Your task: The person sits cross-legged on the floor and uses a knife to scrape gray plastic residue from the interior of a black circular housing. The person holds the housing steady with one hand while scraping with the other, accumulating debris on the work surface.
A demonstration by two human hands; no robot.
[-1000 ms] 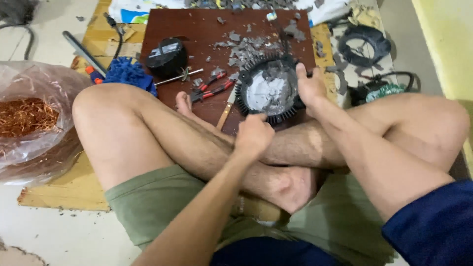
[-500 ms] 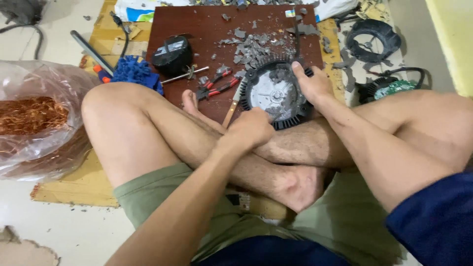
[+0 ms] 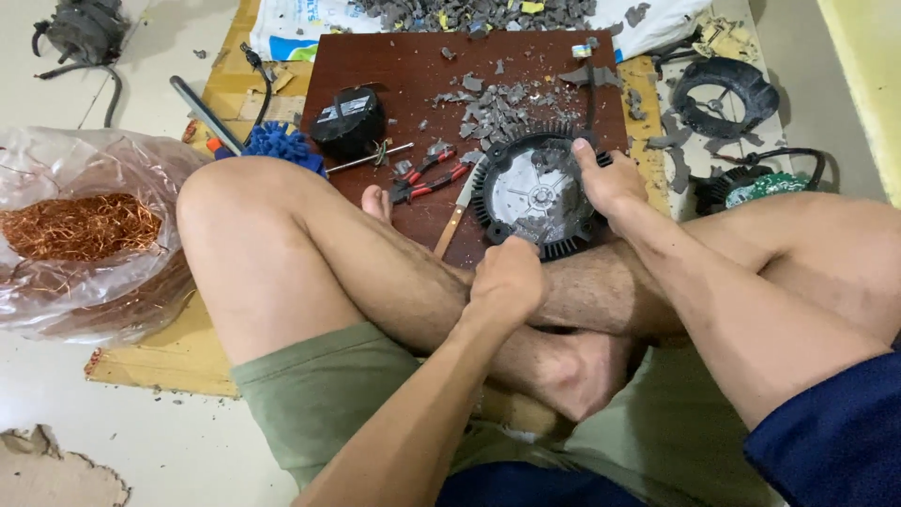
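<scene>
Both hands grasp the round black finned motor housing (image 3: 537, 195): the right hand (image 3: 608, 178) clamps its far right rim, the left hand (image 3: 508, 279) its near edge. The housing rests on a brown board (image 3: 394, 75) beside red-handled pliers (image 3: 427, 178), grey fragments (image 3: 493, 108) and a bag of copper wire (image 3: 80, 225).

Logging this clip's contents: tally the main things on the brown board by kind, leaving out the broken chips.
Round finned black fan housing: 1
Black block-shaped part: 1
Red-handled pliers: 1
Wooden-handled tool: 1
Thin metal rod: 1
Total: 5
</scene>
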